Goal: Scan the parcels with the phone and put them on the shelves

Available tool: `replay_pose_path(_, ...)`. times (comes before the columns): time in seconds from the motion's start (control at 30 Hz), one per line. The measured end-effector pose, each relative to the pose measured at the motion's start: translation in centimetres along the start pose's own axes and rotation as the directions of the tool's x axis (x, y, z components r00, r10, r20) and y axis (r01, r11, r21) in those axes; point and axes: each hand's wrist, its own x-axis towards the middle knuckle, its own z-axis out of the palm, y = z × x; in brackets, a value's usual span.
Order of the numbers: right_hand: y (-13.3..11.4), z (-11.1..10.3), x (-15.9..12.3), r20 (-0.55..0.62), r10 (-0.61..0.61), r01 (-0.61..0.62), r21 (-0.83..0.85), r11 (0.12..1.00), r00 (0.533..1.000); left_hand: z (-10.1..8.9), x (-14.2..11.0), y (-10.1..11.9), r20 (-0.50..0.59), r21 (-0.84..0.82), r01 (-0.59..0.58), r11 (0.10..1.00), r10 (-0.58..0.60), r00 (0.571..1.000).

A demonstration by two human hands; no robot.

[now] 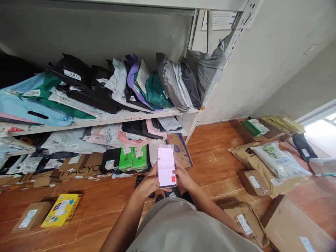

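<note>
A smartphone (166, 169) is held upright in front of my body, its lit screen showing a number keypad with a red key at the lower right. My left hand (149, 182) is closed around the phone's left edge and lower corner. On the other side, my right hand (183, 175) grips the right edge, with its thumb over the keypad. The fingers behind the phone are mostly hidden. Beyond the phone stands a metal shelf (131, 118) full of labelled parcel bags, among them a green bag (157, 91) and a grey bag (172, 84).
Bright green packages (132, 157) and a printed carton (181, 148) sit under the shelf. On the floor at left lie a yellow box (62, 210) and a brown box (32, 216). To the right are a white parcel bag (279, 159) and a large carton (296, 227).
</note>
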Motion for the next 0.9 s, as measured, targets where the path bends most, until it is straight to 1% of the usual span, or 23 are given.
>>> replay_pose_path(0.13, -0.1, 0.6, 0.0, -0.030, -0.004, 0.004, -0.014, 1.000, 1.000, -0.1, -0.3, 0.2, -0.031, 0.073, 0.011, 0.997, -0.008, 0.999)
replay_pose_path(0.2, -0.2, 1.0, 0.0, -0.063, -0.003, 0.002, -0.022, 1.000, 0.998, -0.4, -0.3, 0.2, -0.037, 0.076, 0.014, 0.997, -0.011, 0.999)
replay_pose_path(0.27, -0.2, 1.4, 0.1, -0.105, 0.001, -0.004, -0.026, 1.000, 0.994, -0.9, -0.2, 0.1, -0.021, 0.015, 0.018, 1.000, -0.018, 1.000)
replay_pose_path(0.4, 0.0, 2.3, 0.8, -0.148, 0.023, -0.024, -0.002, 1.000, 0.989, -2.1, 0.1, 0.2, 0.045, -0.188, 0.044, 0.981, -0.036, 0.998)
replay_pose_path(0.47, 0.1, 2.5, 1.2, -0.145, 0.027, -0.024, 0.016, 1.000, 0.989, -2.6, 0.3, 0.4, 0.066, -0.227, 0.050, 0.973, -0.036, 0.997)
replay_pose_path(0.57, 0.1, 2.6, 1.8, -0.123, 0.020, -0.016, 0.036, 0.999, 0.992, -3.3, 0.5, 0.6, 0.081, -0.240, 0.059, 0.969, -0.041, 0.996)
replay_pose_path(0.67, 0.1, 2.2, 1.9, -0.048, 0.019, -0.017, 0.053, 0.998, 0.999, -3.7, 0.8, 0.9, 0.039, -0.238, 0.061, 0.969, -0.054, 0.998)
replay_pose_path(0.77, 0.9, 1.8, 2.1, 0.011, 0.034, -0.035, 0.084, 0.996, 0.999, -4.0, 1.4, 0.9, -0.045, -0.197, 0.077, 0.977, -0.087, 0.995)
replay_pose_path(0.83, 1.9, 1.7, 2.5, -0.019, 0.042, -0.039, 0.124, 0.992, 0.999, -4.1, 1.9, 0.6, -0.089, -0.152, 0.075, 0.986, -0.089, 0.992)
replay_pose_path(0.9, 3.1, 1.6, 3.2, -0.091, 0.046, -0.030, 0.174, 0.984, 0.995, -4.1, 2.7, 0.0, -0.127, -0.106, 0.047, 0.993, -0.061, 0.990)
